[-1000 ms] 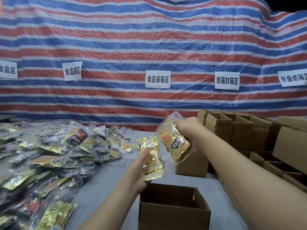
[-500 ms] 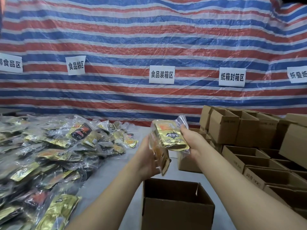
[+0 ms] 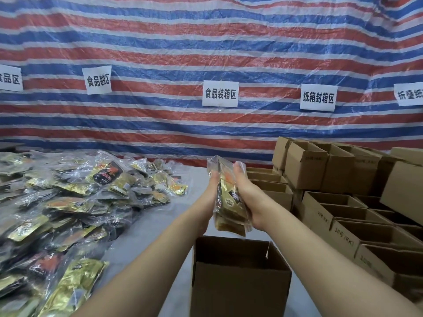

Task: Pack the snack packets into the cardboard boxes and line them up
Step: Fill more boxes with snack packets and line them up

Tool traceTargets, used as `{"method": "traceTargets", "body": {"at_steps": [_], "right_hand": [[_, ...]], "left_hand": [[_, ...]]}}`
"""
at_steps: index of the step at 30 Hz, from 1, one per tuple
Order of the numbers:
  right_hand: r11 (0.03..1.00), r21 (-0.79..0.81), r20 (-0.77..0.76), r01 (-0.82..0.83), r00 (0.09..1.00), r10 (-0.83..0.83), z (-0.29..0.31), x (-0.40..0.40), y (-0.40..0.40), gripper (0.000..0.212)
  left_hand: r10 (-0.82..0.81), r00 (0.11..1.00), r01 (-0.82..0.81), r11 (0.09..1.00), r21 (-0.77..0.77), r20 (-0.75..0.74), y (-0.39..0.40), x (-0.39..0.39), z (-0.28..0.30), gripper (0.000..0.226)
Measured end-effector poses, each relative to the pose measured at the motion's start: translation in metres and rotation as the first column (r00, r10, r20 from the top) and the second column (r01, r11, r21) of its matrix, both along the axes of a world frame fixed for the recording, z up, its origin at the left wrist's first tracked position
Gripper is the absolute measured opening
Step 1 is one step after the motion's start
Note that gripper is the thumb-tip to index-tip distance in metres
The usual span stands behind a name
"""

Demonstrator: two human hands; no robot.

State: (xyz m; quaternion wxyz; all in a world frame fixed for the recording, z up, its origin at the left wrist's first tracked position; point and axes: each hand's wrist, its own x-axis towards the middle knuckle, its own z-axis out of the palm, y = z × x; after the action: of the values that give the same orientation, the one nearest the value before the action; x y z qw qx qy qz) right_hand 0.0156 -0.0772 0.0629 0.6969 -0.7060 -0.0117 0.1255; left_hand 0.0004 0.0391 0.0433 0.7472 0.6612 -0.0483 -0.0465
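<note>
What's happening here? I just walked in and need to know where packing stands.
A person is packing snacks. Both hands, left hand and right hand, press a small stack of packets between them, upright, just above an open box in front. A big pile of loose packets lies to the left on the table. More open boxes sit stacked and lined up to the right. Nothing can be seen inside the front box.

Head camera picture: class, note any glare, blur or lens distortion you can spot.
Head view: glare glints off the heap of shiny gold and clear plastic snack packets; the striped red, white and blue tarpaulin bows from wide-angle distortion; the paper wall signs read sharply; no strong shadows.
</note>
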Motion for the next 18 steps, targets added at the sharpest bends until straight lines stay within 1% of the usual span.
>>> {"method": "traceTargets", "body": {"at_steps": [2, 4, 6, 8, 9, 11, 13, 14, 16, 17, 18], "right_hand": [[0.993, 0.012, 0.011, -0.113, 0.994, 0.113, -0.003, 0.0, -0.01, 0.08], [0.981, 0.071, 0.016, -0.178, 0.984, 0.177, -0.008, 0.001, -0.021, 0.078], [0.975, 0.128, 0.067, -0.18, 0.983, 0.172, -0.013, 0.005, -0.033, 0.07], [0.974, 0.139, 0.148, -0.178, 0.976, 0.157, -0.017, 0.011, -0.047, 0.062], [0.976, 0.105, 0.196, -0.191, 0.966, 0.168, -0.018, 0.013, -0.054, 0.061], [0.967, -0.058, 0.27, -0.248, 0.929, 0.254, -0.018, 0.013, -0.065, 0.068], [0.919, -0.233, 0.263, -0.317, 0.89, 0.374, -0.018, 0.009, -0.067, 0.073], [0.884, -0.303, 0.238, -0.356, 0.87, 0.432, -0.019, 0.008, -0.066, 0.071], [0.793, -0.438, 0.17, -0.424, 0.826, 0.537, -0.023, 0.004, -0.061, 0.064], [0.735, -0.508, 0.128, -0.449, 0.805, 0.58, -0.027, 0.001, -0.058, 0.059], [0.669, -0.582, 0.081, -0.462, 0.786, 0.613, -0.031, -0.001, -0.056, 0.055]], "left_hand": [[0.023, 1.0, -0.023, 0.994, 0.109, 0.009, -0.001, -0.002, 0.001, 0.082], [0.098, 0.995, -0.096, 0.97, 0.221, 0.003, 0.0, -0.002, 0.002, 0.088], [0.149, 0.989, -0.148, 0.944, 0.296, 0.018, 0.007, -0.002, -0.001, 0.087], [0.139, 0.988, -0.154, 0.923, 0.352, 0.067, 0.02, -0.005, -0.013, 0.074], [0.122, 0.99, -0.142, 0.905, 0.402, 0.075, 0.028, -0.008, -0.022, 0.065], [0.064, 0.996, -0.086, 0.842, 0.532, 0.06, 0.044, -0.013, -0.046, 0.046], [0.011, 1.0, -0.025, 0.785, 0.619, 0.026, 0.054, -0.016, -0.069, 0.032], [-0.004, 1.0, 0.001, 0.786, 0.618, 0.004, 0.056, -0.017, -0.077, 0.027], [-0.013, 0.999, 0.026, 0.849, 0.527, -0.029, 0.056, -0.02, -0.087, 0.022], [-0.001, 1.0, 0.016, 0.876, 0.482, -0.031, 0.056, -0.021, -0.089, 0.022], [0.013, 1.0, -0.001, 0.884, 0.467, -0.021, 0.055, -0.022, -0.089, 0.021]]}}
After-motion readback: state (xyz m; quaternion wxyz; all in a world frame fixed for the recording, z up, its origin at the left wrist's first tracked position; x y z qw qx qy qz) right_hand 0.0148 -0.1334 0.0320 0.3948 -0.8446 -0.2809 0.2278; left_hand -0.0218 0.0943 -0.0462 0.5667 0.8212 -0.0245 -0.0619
